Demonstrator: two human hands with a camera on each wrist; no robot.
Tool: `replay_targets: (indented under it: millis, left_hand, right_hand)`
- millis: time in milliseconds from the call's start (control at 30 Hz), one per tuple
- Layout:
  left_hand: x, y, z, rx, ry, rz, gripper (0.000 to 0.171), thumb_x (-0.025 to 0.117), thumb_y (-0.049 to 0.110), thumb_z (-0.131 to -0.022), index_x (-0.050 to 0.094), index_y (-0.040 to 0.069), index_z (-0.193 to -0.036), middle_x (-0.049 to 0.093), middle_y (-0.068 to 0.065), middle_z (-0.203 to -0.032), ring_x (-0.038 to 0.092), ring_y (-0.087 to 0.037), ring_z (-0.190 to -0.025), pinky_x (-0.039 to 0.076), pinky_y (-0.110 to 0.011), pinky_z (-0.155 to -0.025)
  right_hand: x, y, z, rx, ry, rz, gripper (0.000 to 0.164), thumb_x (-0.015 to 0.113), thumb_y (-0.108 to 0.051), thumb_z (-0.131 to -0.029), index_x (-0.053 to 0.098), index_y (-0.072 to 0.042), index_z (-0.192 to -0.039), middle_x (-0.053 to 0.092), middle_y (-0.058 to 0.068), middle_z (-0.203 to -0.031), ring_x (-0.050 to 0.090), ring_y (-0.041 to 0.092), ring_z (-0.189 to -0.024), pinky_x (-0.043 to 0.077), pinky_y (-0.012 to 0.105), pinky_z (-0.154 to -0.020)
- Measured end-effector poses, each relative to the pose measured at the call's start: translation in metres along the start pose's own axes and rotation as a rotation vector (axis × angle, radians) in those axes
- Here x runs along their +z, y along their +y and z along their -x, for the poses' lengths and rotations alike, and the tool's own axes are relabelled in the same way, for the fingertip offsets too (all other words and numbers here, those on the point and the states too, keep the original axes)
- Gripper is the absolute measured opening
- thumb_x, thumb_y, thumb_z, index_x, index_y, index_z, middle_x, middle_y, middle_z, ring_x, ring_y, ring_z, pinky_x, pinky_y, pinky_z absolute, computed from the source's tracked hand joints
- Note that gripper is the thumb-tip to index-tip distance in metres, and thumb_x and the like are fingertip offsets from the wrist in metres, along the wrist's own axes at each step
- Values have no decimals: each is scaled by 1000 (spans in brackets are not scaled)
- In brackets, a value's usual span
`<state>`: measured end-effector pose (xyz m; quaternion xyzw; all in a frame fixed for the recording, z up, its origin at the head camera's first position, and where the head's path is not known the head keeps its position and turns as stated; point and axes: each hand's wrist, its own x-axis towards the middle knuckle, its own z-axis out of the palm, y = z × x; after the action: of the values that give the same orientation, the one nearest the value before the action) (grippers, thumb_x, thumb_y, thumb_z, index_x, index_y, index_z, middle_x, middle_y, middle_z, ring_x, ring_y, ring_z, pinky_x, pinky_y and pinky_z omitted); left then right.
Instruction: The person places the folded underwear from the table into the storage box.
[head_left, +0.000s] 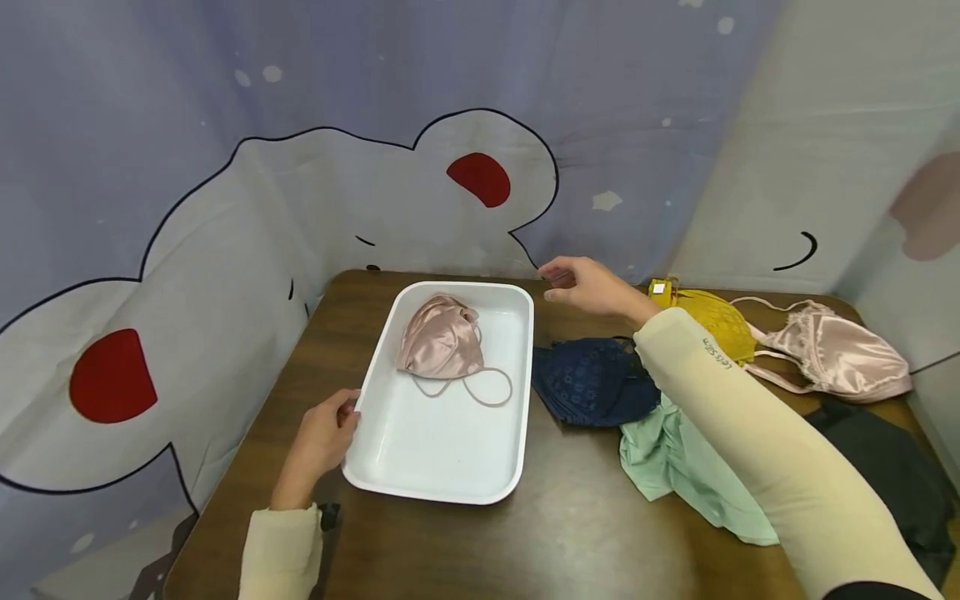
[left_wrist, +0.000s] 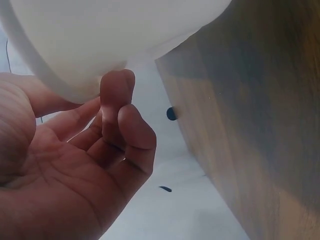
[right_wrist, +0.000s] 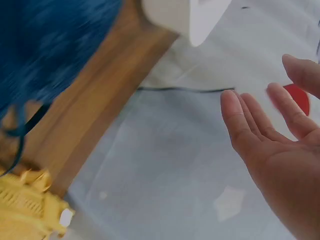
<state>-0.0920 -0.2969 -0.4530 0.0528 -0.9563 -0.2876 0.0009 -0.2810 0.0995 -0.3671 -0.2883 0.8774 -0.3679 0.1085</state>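
Note:
A white plastic tray (head_left: 427, 494) lies on the table, with a folded pink satin bra (head_left: 442, 342) in its far half and the bra's thin straps looped over the bottom. My left hand (head_left: 318, 439) pinches the tray's left rim. In the left wrist view its curled fingers (left_wrist: 117, 92) press the tray's outer wall (left_wrist: 115, 35) from below, the thumb partly hidden behind the rim. Past the tray's far right corner, my right hand (head_left: 588, 286) hovers with fingers loosely spread and nothing in them. Nearest to it lies a navy lace bra (head_left: 592, 383), right beside the tray.
On the right lie a yellow bra (head_left: 712, 317), another pink satin bra (head_left: 855, 354) with lace edging, a mint green garment (head_left: 693, 471) and a black garment (head_left: 881, 467), partly under my right forearm. A printed curtain (head_left: 337, 67) hangs behind the brown table (head_left: 570, 533).

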Motion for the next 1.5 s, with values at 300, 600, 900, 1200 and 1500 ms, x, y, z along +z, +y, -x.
replay_targets:
  millis: [300,600,900,1200,1500]
  left_hand:
    - [-2,1,1,-6,-7,0,33,56,5,-92,55,-5,-124,56,-13,-92,51,-24,-77,43,-36,-65]
    - [0,2,1,-27,-17,3,34,56,5,-93,54,-4,-125,55,-13,-94,51,-24,-79,43,-35,-65]
    - [1,0,1,-26,-14,11,34,56,6,-93,54,-3,-126,56,-13,-96,51,-25,-81,43,-35,-67]
    - [0,0,1,-11,-2,14,32,57,5,-93,55,-4,-123,56,-13,-94,50,-24,-80,43,-36,-66]
    - [-1,2,1,-17,-7,17,32,57,4,-92,55,-5,-123,56,-14,-95,51,-25,-80,43,-36,-67]
  right_hand:
    - [-14,33,24,54,25,15,40,63,-13,-91,54,-2,-128,54,17,-126,52,35,-114,40,47,-93]
    - [-27,51,47,109,109,11,38,62,-9,-92,54,-3,-128,55,16,-125,53,34,-111,43,49,-89]
    - [-51,81,77,209,156,-6,34,58,-11,-94,54,-1,-126,52,20,-126,49,37,-113,42,51,-88]
    - [-76,109,107,331,180,-10,40,57,-20,-95,49,-2,-131,47,23,-131,45,40,-117,39,54,-90]
    - [-84,143,133,426,192,11,44,55,-18,-96,45,4,-133,41,29,-134,38,45,-119,35,58,-92]
